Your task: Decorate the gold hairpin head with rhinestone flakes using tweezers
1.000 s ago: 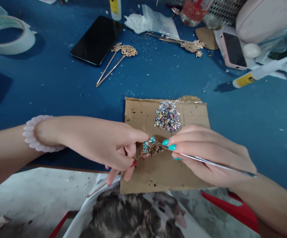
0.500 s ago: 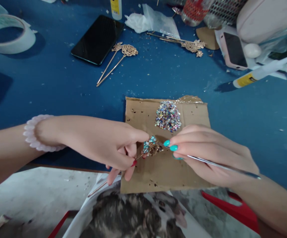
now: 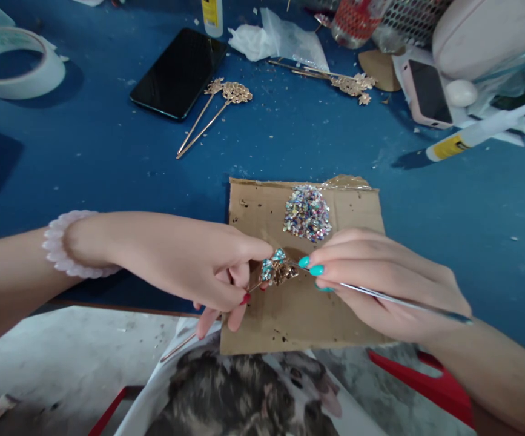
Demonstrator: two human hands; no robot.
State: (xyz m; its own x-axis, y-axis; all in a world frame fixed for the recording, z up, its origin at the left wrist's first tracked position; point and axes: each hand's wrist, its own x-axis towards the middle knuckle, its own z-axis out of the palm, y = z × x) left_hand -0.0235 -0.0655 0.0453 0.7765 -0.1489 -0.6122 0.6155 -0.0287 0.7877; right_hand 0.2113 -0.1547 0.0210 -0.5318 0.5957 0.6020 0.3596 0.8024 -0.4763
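Observation:
My left hand [image 3: 208,266] is closed on a gold hairpin [image 3: 284,272], whose ornate head carries turquoise stones on its left part and bare gold on its right. The pin's long stem runs down to the left beneath my fingers. In my right hand [image 3: 384,284] is a thin metal pair of tweezers [image 3: 393,298], its tip touching or very near the right side of the hairpin's head. What the tip holds, if anything, is too small to see. Just beyond the hairpin, a pile of glittering rhinestones [image 3: 307,212] lies on a cardboard sheet [image 3: 262,327].
Two gold hairpins [image 3: 217,115] lie beside a black phone [image 3: 178,72]; more hairpins [image 3: 348,83] are farther right. A tape roll [image 3: 53,72] sits at far left. At right are a glue pen [image 3: 453,146] and a pink-edged device [image 3: 428,94]. Red handles [image 3: 425,384] show below the table edge.
My right hand and the tweezers have shifted very slightly to the left. My left hand and the hairpin look the same.

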